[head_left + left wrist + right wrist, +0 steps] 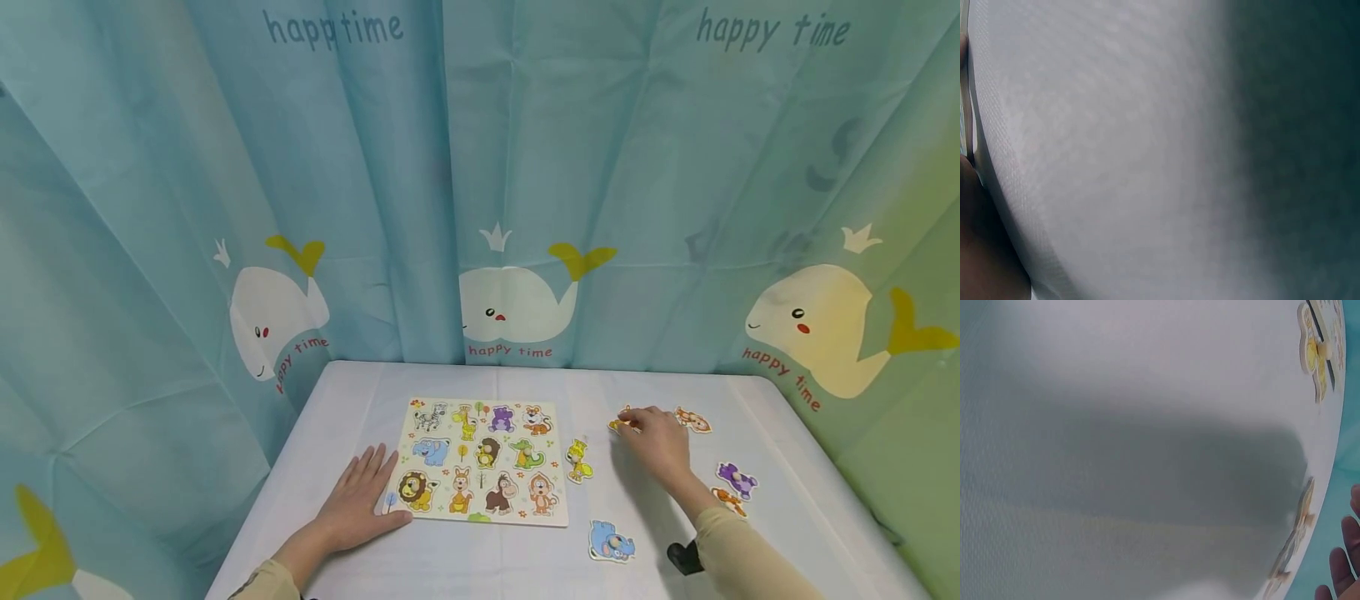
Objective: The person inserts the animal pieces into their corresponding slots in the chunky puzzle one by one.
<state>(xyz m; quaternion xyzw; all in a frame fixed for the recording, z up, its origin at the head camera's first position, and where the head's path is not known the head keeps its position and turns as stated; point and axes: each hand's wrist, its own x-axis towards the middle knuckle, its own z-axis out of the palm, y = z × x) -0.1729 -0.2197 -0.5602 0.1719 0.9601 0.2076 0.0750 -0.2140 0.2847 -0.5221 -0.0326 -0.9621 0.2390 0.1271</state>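
- Left hand point(362, 507) rests flat on the cloth, fingers stretched out and slightly parted, at the puzzle board's near left corner.
- Right hand point(660, 446) is over a yellow-orange piece point(615, 424); the right wrist view shows its fingers parted, with nothing visible between them. The thumb's grip cannot be told.
- Puzzle board point(480, 519) lies flat between the hands, bearing three rows of animal pictures.
- Giraffe piece point(577, 462) lies just beside the board's right edge.
- Elephant piece point(611, 542) lies nearer the person, past the board's near right corner.
- Orange-and-white piece point(693, 420) lies beyond the right hand.
- Purple piece point(738, 481) and orange piece point(729, 502) lie close together, near the right forearm.
- White cloth point(525, 567) covers the table.
- Blue whale-print curtain point(517, 167) hangs behind.
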